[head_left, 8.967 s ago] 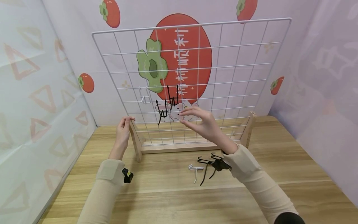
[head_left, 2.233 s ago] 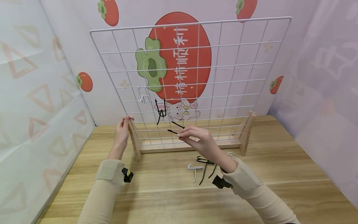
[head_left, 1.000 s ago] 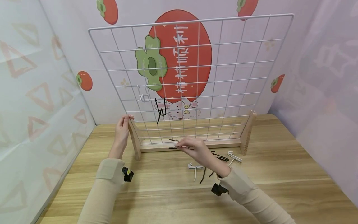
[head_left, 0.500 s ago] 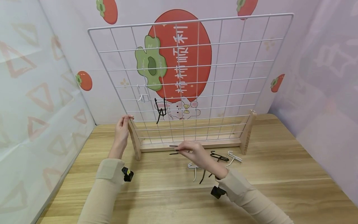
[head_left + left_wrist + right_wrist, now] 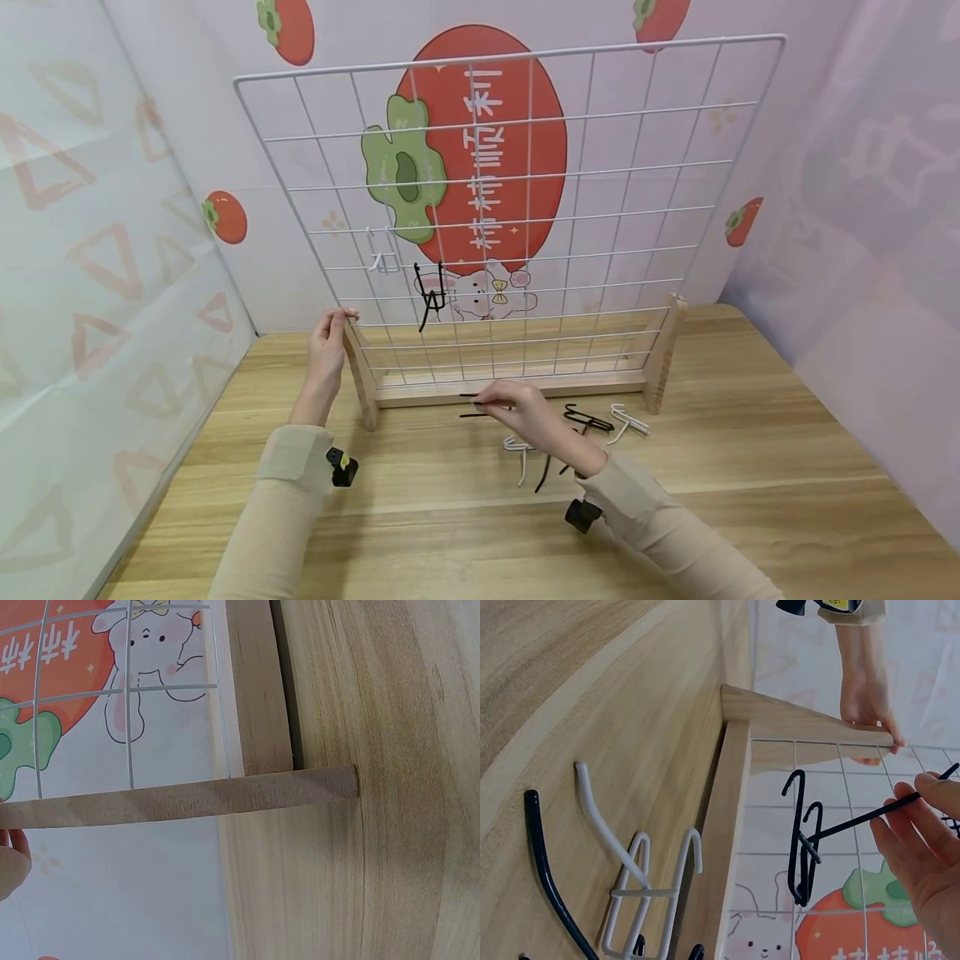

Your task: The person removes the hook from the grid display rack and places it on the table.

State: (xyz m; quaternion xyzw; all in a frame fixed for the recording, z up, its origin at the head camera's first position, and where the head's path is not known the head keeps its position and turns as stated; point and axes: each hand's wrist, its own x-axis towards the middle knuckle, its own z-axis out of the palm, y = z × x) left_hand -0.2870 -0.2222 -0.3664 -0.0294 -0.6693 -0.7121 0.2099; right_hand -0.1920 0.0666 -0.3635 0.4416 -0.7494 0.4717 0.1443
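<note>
My right hand [image 5: 525, 408] pinches the long prong of a black wire hook [image 5: 799, 840] between thumb and fingers. The hook is in front of the base of a white wire grid rack [image 5: 510, 55], and its two bent ends point left in the head view. My left hand [image 5: 327, 346] grips the top of the rack's left wooden leg [image 5: 172, 801], beside the grid's edge; part of that hand is outside the left wrist view. On the grid hang a white hook [image 5: 386, 262] and, lower to its right, another black hook [image 5: 431, 298].
Several hooks lie on the wooden table [image 5: 420, 533] in front of the rack: a white hook [image 5: 627, 422] at the right, a black hook [image 5: 588, 418] beside it and another white hook [image 5: 645, 892] partly under my right hand. The right wooden leg [image 5: 663, 358] stands behind them.
The upper right black hook was hanging on the grid; my right hand took it off and brought it down to the base. Lately it shifted slightly. My left hand stayed in place.
</note>
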